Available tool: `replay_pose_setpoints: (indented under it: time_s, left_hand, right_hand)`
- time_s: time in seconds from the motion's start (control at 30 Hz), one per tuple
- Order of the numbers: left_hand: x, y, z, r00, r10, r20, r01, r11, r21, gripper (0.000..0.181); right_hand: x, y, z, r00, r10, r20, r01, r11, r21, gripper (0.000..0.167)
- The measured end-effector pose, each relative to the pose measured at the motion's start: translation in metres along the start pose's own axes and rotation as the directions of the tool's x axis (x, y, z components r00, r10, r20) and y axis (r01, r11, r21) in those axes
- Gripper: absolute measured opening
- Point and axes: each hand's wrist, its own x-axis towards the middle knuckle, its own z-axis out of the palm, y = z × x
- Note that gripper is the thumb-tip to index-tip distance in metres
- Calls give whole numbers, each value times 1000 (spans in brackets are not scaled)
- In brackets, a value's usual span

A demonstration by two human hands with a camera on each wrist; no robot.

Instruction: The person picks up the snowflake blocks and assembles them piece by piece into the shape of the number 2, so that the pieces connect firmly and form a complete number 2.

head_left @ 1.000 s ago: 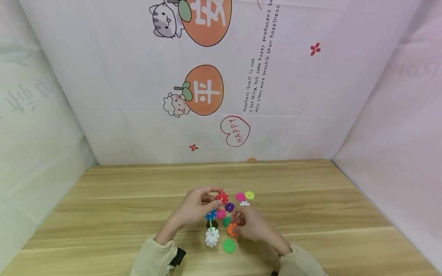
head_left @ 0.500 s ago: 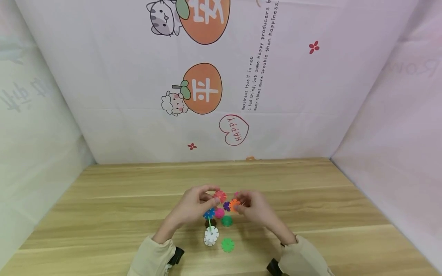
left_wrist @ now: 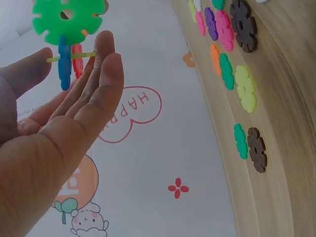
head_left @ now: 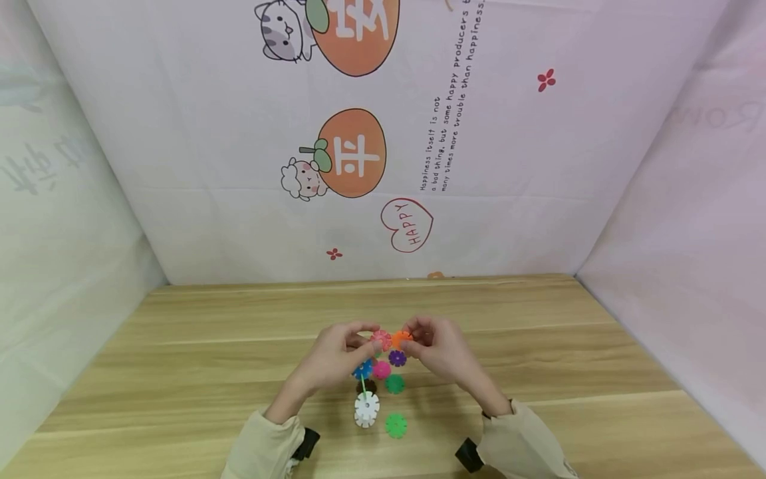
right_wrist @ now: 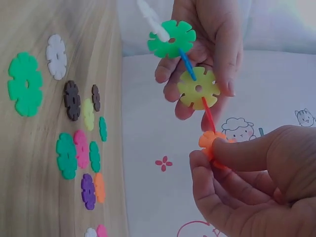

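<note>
My left hand pinches a yellow snowflake disc by its edges, between thumb and fingers. That disc belongs to a chain of slotted plastic discs: a white disc, a green disc, a blue disc, the yellow one and a red disc. Between thumb and fingers my right hand pinches an orange disc. It touches the red disc's free end; how deep the slots sit is hidden by the thumb. Both hands are raised above the table.
Loose discs lie on the wooden table beneath the hands, among them a purple disc, a pink disc, a dark green disc and a bright green disc. A printed white cloth stands behind.
My right hand has moved up and leftward with the orange disc, from over the loose discs to the red disc. My left hand has stayed nearly still, holding the chain.
</note>
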Motion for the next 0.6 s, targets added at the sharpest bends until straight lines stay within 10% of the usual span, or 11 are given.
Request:
replay_pose_setpoints:
  time_s: [0.6]
  left_hand:
    - [-1,0,2,1000,24,16,-22,995,-98,38]
  right_hand:
    - [1,7,-2,979,-194,-65,191,980,-50,4]
